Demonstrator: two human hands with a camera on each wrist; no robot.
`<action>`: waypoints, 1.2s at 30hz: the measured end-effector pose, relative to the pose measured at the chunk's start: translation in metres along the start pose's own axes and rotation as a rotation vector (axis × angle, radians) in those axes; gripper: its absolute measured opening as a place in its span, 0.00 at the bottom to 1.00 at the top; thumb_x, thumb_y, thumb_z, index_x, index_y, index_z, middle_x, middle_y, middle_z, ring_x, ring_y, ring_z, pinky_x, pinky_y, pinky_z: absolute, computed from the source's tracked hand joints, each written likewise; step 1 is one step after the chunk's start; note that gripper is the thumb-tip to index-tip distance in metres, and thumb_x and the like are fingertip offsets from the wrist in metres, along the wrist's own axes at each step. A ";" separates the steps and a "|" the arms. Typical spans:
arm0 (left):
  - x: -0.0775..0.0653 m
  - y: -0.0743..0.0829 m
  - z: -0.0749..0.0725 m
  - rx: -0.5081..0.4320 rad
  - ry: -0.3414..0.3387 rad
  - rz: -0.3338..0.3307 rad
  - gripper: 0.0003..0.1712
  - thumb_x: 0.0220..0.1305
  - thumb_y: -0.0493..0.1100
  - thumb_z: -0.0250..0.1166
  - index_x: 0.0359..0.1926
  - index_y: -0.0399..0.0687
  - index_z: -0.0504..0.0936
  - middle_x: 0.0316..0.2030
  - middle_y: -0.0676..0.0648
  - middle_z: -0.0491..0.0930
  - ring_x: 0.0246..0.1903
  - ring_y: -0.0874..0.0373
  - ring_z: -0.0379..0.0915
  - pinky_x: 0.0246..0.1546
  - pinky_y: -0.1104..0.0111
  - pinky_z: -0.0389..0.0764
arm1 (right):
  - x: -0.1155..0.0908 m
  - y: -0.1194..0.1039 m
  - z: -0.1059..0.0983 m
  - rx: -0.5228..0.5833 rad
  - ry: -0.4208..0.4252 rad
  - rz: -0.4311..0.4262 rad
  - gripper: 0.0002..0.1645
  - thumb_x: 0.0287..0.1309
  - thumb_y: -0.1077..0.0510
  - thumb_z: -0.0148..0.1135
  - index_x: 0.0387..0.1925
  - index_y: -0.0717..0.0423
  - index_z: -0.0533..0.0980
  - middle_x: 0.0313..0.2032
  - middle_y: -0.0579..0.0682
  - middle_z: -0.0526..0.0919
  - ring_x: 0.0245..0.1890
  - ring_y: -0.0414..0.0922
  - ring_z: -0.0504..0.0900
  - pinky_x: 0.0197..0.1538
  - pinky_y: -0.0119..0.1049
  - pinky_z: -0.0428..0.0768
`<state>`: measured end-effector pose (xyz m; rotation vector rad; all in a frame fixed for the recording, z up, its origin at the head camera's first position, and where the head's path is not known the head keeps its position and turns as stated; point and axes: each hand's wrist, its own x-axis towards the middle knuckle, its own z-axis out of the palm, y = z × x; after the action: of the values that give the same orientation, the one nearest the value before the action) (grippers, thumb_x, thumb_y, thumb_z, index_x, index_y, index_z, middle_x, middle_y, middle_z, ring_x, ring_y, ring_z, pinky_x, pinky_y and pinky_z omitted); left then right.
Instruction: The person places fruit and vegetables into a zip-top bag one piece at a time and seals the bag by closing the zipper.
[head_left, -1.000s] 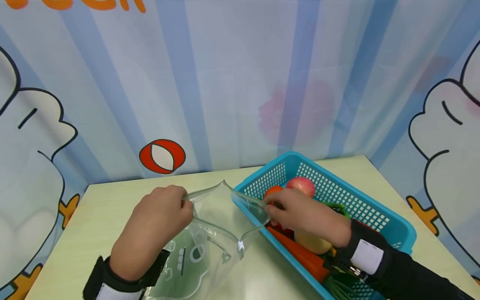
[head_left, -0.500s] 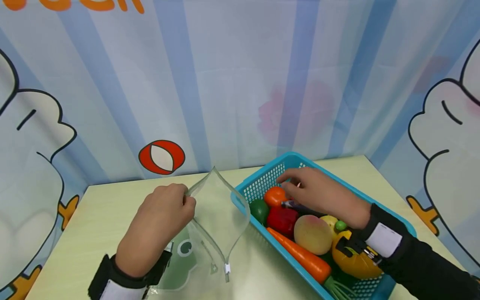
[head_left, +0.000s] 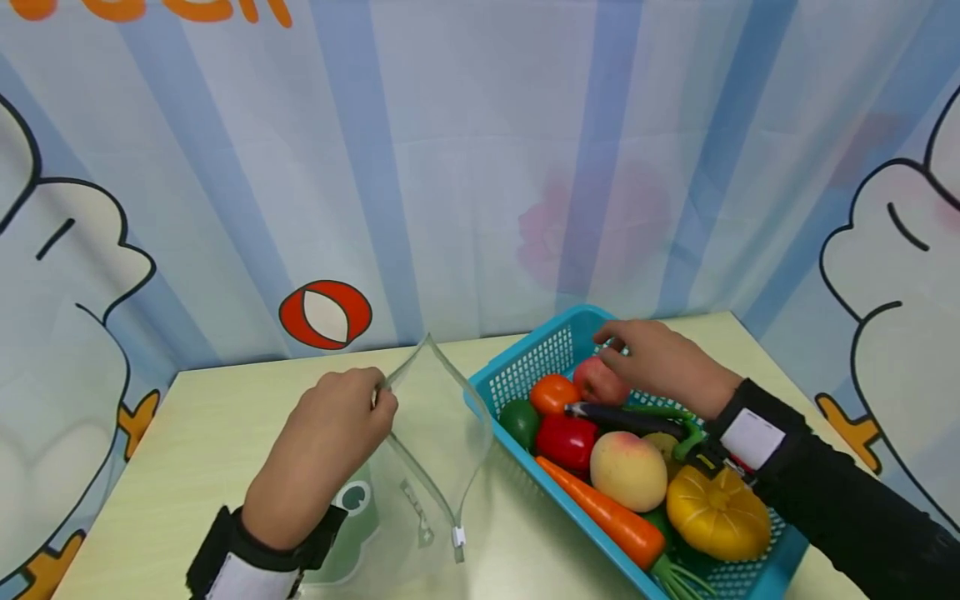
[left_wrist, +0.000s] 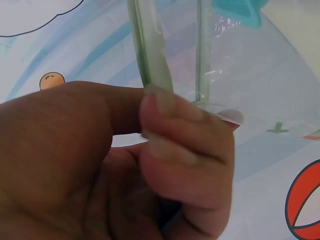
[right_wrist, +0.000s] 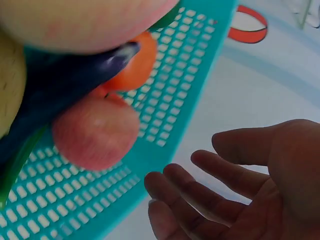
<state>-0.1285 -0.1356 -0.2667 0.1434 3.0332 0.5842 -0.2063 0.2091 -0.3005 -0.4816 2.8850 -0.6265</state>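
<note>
My left hand pinches the rim of a clear zip bag, whose mouth gapes in a diamond shape. A white slider sits at the near corner of its zip strip, and a green cartoon print shows on its front. In the left wrist view, thumb and fingers clasp the bag's edge. My right hand hovers over the far side of the blue basket, fingers loosely bent around nothing. Just left of it lies a pinkish-red apple; in the right wrist view the apple is apart from the fingers.
The basket also holds an orange tomato-like piece, an eggplant, a red pepper-like piece, a peach, a carrot and a yellow pumpkin. A striped curtain stands behind the pale table.
My right hand has let go of the bag's right rim and moved right, over the basket and past the apple. The bag's mouth has narrowed; my left hand keeps its hold.
</note>
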 end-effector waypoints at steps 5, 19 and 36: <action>0.001 -0.001 0.001 -0.008 0.015 0.003 0.13 0.69 0.41 0.53 0.43 0.39 0.81 0.23 0.47 0.76 0.21 0.56 0.69 0.23 0.68 0.69 | 0.013 0.013 0.003 -0.065 -0.032 0.005 0.24 0.69 0.53 0.53 0.60 0.64 0.73 0.55 0.66 0.80 0.50 0.58 0.81 0.50 0.53 0.81; 0.005 -0.001 0.004 -0.025 0.049 0.013 0.14 0.69 0.41 0.53 0.44 0.39 0.82 0.25 0.47 0.78 0.20 0.57 0.69 0.22 0.68 0.68 | 0.040 0.030 0.022 -0.059 -0.205 0.049 0.33 0.64 0.51 0.62 0.62 0.70 0.69 0.57 0.67 0.78 0.48 0.54 0.81 0.49 0.47 0.83; 0.007 -0.001 0.005 -0.071 0.048 -0.028 0.10 0.68 0.38 0.54 0.36 0.39 0.80 0.23 0.46 0.76 0.22 0.56 0.69 0.23 0.69 0.70 | 0.042 0.026 0.036 -0.099 -0.125 0.046 0.33 0.59 0.50 0.67 0.58 0.69 0.71 0.53 0.69 0.75 0.45 0.56 0.76 0.43 0.43 0.83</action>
<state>-0.1350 -0.1338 -0.2718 0.0857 3.0494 0.7021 -0.2452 0.2036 -0.3476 -0.4485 2.8095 -0.4325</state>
